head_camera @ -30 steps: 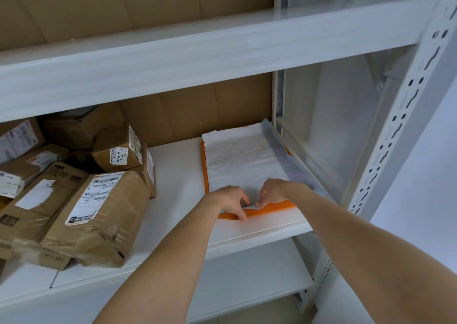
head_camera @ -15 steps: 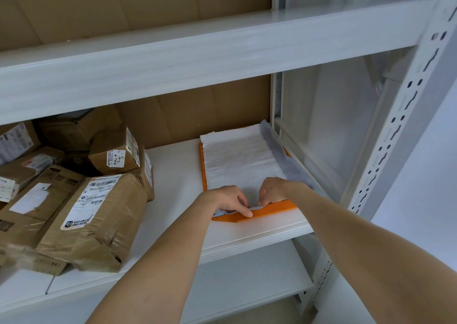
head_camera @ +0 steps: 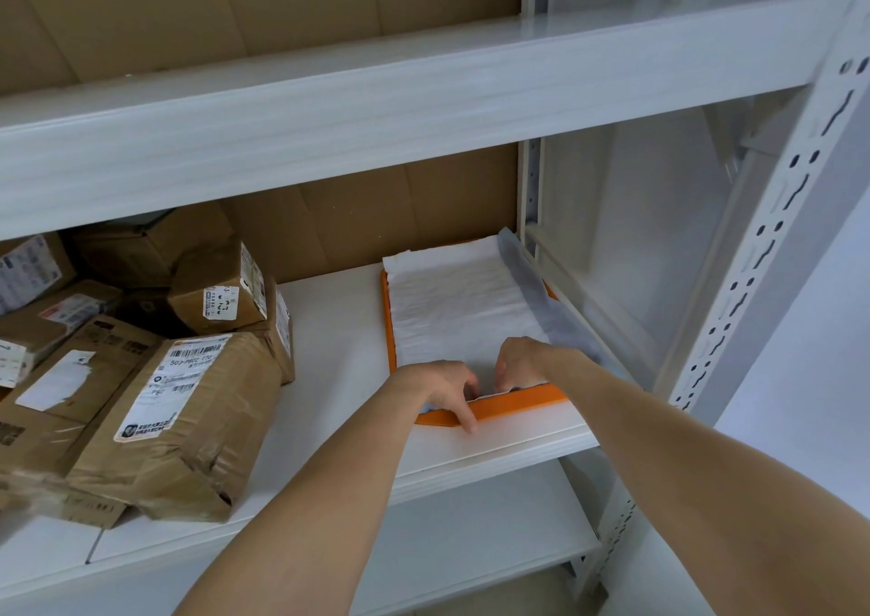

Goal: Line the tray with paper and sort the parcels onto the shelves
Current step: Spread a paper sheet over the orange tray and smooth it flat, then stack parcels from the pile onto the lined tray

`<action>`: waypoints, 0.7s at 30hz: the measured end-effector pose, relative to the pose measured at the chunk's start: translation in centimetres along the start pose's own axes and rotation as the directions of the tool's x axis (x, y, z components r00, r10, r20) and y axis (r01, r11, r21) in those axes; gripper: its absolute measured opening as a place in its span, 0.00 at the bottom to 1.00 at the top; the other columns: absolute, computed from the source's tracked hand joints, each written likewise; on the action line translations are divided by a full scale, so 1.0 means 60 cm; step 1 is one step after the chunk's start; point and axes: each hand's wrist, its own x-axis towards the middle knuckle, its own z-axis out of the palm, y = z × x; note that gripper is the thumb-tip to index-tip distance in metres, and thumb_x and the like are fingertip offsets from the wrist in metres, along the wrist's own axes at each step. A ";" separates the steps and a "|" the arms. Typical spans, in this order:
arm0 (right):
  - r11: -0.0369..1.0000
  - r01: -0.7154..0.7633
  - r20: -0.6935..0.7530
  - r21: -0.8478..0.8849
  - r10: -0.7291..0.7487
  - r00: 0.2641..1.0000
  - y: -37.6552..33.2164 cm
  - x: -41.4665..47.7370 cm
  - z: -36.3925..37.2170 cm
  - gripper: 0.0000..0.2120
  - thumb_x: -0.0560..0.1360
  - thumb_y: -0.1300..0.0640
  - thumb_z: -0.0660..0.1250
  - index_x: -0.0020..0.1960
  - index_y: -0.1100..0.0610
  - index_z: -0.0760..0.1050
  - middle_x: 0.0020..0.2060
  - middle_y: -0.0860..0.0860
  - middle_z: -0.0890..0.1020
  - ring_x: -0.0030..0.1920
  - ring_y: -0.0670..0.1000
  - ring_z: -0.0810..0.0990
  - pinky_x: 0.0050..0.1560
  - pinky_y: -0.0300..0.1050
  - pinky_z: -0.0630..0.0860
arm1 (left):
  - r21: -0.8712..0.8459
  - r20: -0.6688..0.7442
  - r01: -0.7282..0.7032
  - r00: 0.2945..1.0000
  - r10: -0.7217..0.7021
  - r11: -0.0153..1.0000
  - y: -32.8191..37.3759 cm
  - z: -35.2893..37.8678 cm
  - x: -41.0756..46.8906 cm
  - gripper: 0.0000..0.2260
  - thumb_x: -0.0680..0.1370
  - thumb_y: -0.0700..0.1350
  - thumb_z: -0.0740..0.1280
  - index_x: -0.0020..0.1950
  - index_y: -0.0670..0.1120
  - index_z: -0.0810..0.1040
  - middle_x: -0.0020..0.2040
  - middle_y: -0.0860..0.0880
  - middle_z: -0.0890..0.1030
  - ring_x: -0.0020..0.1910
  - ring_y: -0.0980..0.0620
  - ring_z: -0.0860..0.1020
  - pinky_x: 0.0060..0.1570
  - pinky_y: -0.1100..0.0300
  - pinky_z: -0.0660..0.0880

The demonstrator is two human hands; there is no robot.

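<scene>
Where both bare forearms reach in from below, the left hand (head_camera: pixel 442 387) curls its fingers over the near rim of the flat orange plastic tray (head_camera: pixel 518 403). One digit stretches down the rim's outer face to the white metal shelf board (head_camera: pixel 339 333), so the rim is pinched. Just beside it, the right hand (head_camera: pixel 520 363) has its fingers bent close together, nipping the near edge of the white crinkled paper sheet (head_camera: pixel 456 305). This sheet covers the tray's floor, and its far end laps over the far rim. A grey translucent strip (head_camera: pixel 541 300) lies along the tray's right side. The tray sits at the shelf's right end. Well apart to the left, brown taped cardboard parcels (head_camera: pixel 188 403) with white labels are heaped on the same board. Brown cardboard backing (head_camera: pixel 329 225) stands behind, and an upper white shelf (head_camera: pixel 376 112) runs above.
</scene>
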 end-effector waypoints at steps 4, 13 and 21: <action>1.000 -0.003 0.004 -0.027 0.003 1.000 -0.003 -0.002 -0.003 0.09 0.72 0.57 0.70 0.35 0.57 0.74 0.34 0.52 0.77 0.38 0.50 0.76 0.38 0.39 0.71 | 0.066 -0.038 -0.027 0.999 0.030 0.997 0.004 0.005 0.002 0.24 0.69 0.51 0.75 0.63 0.50 0.75 0.57 0.50 0.78 0.51 0.50 0.75 0.48 0.58 0.72; 0.999 -0.009 -0.002 -0.041 0.009 1.000 -0.004 -0.004 -0.002 0.10 0.74 0.58 0.70 0.37 0.57 0.72 0.35 0.52 0.75 0.40 0.50 0.75 0.37 0.38 0.69 | 0.012 -0.060 -0.047 0.997 0.048 0.999 0.002 0.007 -0.003 0.21 0.69 0.51 0.74 0.61 0.51 0.77 0.52 0.52 0.77 0.50 0.51 0.75 0.46 0.59 0.72; 0.999 -0.001 -0.159 -0.044 -0.006 0.987 -0.032 -0.024 -0.012 0.13 0.80 0.61 0.60 0.62 0.60 0.76 0.59 0.56 0.78 0.58 0.55 0.78 0.63 0.48 0.75 | -0.070 -0.344 0.025 0.938 -0.048 0.997 -0.017 -0.021 -0.042 0.12 0.74 0.56 0.68 0.54 0.52 0.80 0.53 0.53 0.81 0.52 0.52 0.77 0.53 0.56 0.76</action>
